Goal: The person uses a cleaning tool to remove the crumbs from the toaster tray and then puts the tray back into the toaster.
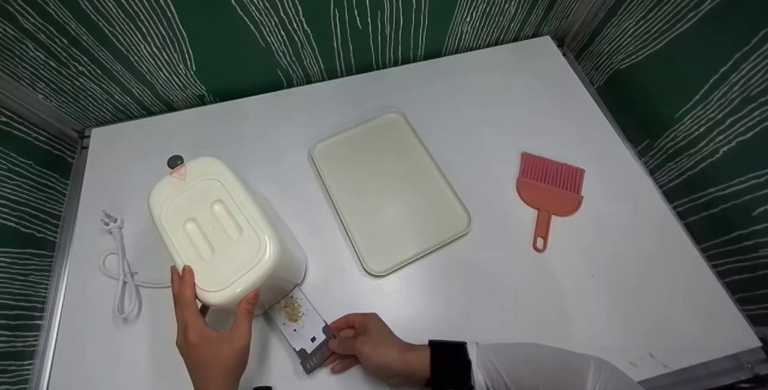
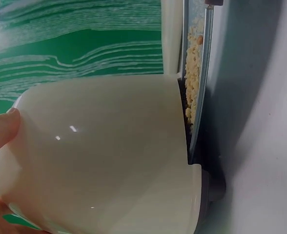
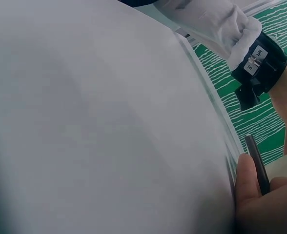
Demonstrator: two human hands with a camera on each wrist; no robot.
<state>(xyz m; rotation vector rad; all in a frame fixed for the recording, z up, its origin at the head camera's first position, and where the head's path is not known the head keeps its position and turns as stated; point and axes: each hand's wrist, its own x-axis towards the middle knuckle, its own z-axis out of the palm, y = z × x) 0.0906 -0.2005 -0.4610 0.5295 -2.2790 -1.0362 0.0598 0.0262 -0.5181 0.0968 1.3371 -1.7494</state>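
A cream toaster (image 1: pixel 240 222) with a lid on top stands at the left of the table. My left hand (image 1: pixel 210 348) grips its near end, thumb and fingers spread to either side. From the lower part of that end juts a flat crumb tray (image 1: pixel 306 325) with a dark slotted end. Yellowish crumbs (image 1: pixel 292 309) lie in a heap on it; the left wrist view shows the crumbs (image 2: pixel 192 83) close to the slot. My right hand (image 1: pixel 372 345) pinches the tray's dark outer end (image 3: pixel 258 163) between thumb and fingers.
A cream rectangular tray (image 1: pixel 390 192) lies mid-table. Farther right is a small orange-red brush (image 1: pixel 549 195), bristles pointing away. The toaster's white cord and plug (image 1: pixel 122 264) lie bundled at the left. Green walls (image 1: pixel 384 12) with white streaks stand round the table.
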